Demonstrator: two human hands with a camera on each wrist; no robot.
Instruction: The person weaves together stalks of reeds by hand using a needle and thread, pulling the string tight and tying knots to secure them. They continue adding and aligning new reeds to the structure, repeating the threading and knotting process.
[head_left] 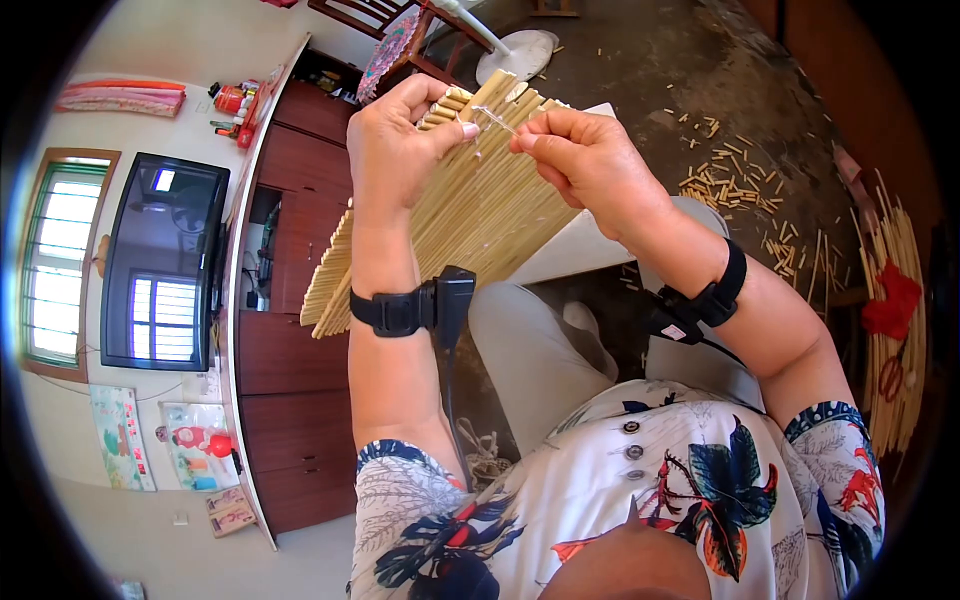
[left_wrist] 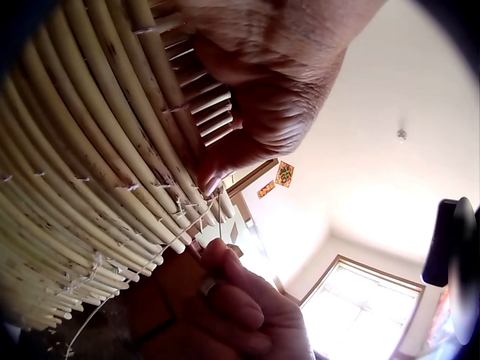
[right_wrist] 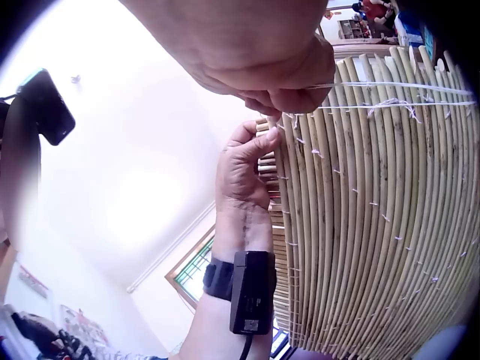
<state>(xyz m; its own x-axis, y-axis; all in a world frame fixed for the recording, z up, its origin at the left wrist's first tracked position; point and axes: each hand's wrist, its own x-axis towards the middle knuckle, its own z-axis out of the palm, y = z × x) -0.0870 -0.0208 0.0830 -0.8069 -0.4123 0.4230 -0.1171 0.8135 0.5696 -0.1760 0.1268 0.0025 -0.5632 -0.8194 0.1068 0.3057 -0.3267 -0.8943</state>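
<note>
A mat of pale reed sticks (head_left: pixel 480 195), bound side by side with thin string, stands tilted over the person's lap. The left hand (head_left: pixel 395 150) grips its upper corner, the thumb on the face near the stick ends and the fingers behind. Just right of that corner, the right hand (head_left: pixel 595 160) pinches a thin white string (head_left: pixel 497 121) that runs to the mat's edge. In the left wrist view the right hand (left_wrist: pixel 251 300) holds the string below the left thumb. Small string knots dot the sticks (right_wrist: pixel 360 202) in rows in the right wrist view.
Cut stick pieces (head_left: pixel 735 185) litter the floor at the right. A bundle of long sticks (head_left: pixel 890 350) with a red cloth (head_left: pixel 892 300) stands at the far right. A chair (head_left: pixel 400 45) and a round white base (head_left: pixel 517 56) lie beyond the mat; red-brown cabinets (head_left: pixel 290 370) line the left.
</note>
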